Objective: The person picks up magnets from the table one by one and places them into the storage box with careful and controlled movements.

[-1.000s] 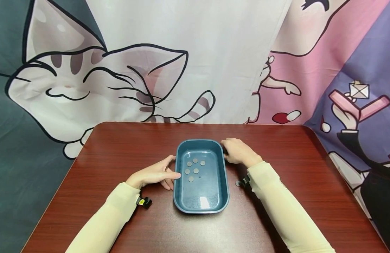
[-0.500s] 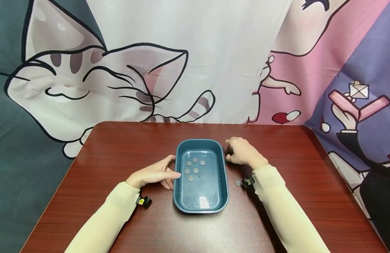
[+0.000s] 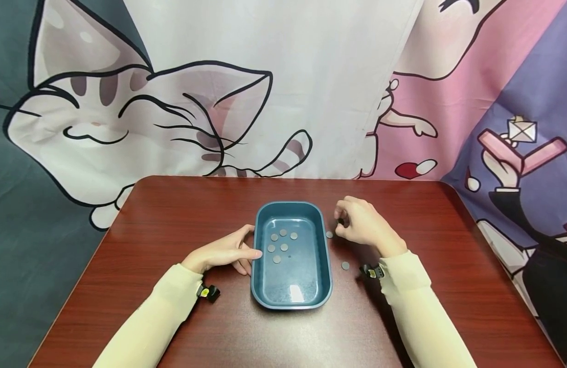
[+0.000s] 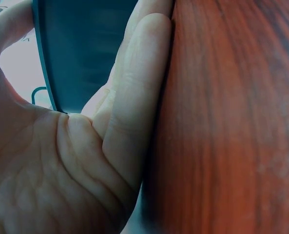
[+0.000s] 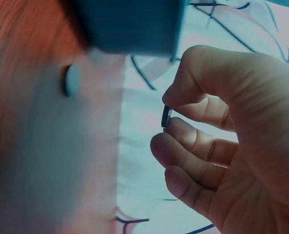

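A blue rectangular tray (image 3: 292,286) stands on the table with several silver coins (image 3: 284,248) lying in its left half. My left hand (image 3: 223,254) holds the tray's left side, thumb over the rim and fingers along the outer wall; its palm and fingers (image 4: 134,92) show large in the left wrist view. To the right of the tray, my right hand (image 3: 363,225) is raised a little over the table. Between its thumb and fingertips it pinches a thin coin (image 5: 166,117), seen edge-on in the right wrist view.
One loose coin (image 3: 329,234) lies close by the tray's right wall. Another coin (image 3: 345,266) lies nearer me, left of the right wrist camera (image 3: 372,271). Behind the reddish-brown table (image 3: 196,204) hangs a printed cartoon cloth (image 3: 329,102).
My right hand has moved away from the tray's right wall, to the right, uncovering the coin beside the tray. The left hand and the tray have stayed in place.
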Tool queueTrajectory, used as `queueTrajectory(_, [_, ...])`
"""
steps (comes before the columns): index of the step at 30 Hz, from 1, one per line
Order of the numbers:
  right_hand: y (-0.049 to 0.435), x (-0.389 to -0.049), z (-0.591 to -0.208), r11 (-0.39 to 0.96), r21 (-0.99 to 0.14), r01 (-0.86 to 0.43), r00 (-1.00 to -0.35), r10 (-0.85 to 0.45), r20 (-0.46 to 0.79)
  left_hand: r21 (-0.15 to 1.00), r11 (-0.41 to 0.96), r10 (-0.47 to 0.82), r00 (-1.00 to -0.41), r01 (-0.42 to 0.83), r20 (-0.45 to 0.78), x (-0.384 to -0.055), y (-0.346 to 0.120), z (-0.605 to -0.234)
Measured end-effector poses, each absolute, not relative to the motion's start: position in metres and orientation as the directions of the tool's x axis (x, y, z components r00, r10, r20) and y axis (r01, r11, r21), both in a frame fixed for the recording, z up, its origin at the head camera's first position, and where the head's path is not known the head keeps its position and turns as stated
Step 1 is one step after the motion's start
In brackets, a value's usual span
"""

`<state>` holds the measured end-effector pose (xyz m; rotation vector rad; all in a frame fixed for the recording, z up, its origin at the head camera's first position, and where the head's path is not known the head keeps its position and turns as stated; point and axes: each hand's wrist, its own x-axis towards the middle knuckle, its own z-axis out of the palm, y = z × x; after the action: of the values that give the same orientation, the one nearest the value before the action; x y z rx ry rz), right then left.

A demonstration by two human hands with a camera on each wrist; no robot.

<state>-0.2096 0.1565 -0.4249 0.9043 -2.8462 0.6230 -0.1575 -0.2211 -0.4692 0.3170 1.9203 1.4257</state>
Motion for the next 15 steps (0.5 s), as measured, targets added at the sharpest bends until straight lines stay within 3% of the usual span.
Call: queueTrajectory(15, [0.116, -0.172, -0.390, 0.615, -0.391, -0.685, -0.726, -0.619, 0.299, 0.907, 0.362, 0.573, -0.717, -0.214, -0.398, -0.157, -0.221, -0.469])
